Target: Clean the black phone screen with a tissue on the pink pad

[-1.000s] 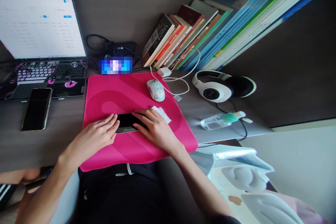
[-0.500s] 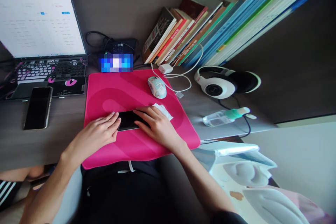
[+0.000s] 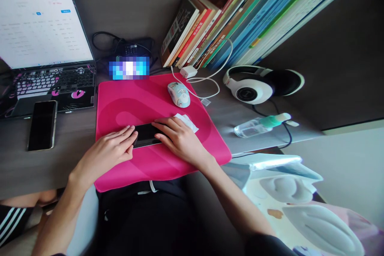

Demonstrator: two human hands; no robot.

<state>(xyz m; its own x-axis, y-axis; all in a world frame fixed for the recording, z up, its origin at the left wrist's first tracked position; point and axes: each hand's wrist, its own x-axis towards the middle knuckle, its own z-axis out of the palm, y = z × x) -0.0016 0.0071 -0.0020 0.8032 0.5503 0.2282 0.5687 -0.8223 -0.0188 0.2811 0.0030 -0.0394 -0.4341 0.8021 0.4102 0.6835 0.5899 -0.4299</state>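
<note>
A black phone [image 3: 147, 135] lies sideways on the pink desk mat [image 3: 135, 100], its dark screen upward. My left hand [image 3: 118, 144] covers its left end, fingers close together over the edge. At the opposite end, my right hand [image 3: 177, 136] holds the phone, with finger and thumb spanning it from far edge to near edge. Both palms face down, and what lies beneath the fingers is hidden. A white tissue [image 3: 188, 123] rests beside my right hand, partly behind it. Farther up the mat is a patterned light-blue mouse [image 3: 179, 95].
On the left stand an open laptop [image 3: 54, 88] and a second phone [image 3: 42, 125]. Leaning books [image 3: 207, 28] line the back. A white charger with cable [image 3: 189, 72], headphones [image 3: 252, 88] and a spray bottle [image 3: 259, 125] occupy the right. Another person's leg [image 3: 27, 200] shows at lower left.
The camera view has shifted slightly, so the desk things appear a little displaced. Both hands stay on the phone in nearly the same grip.
</note>
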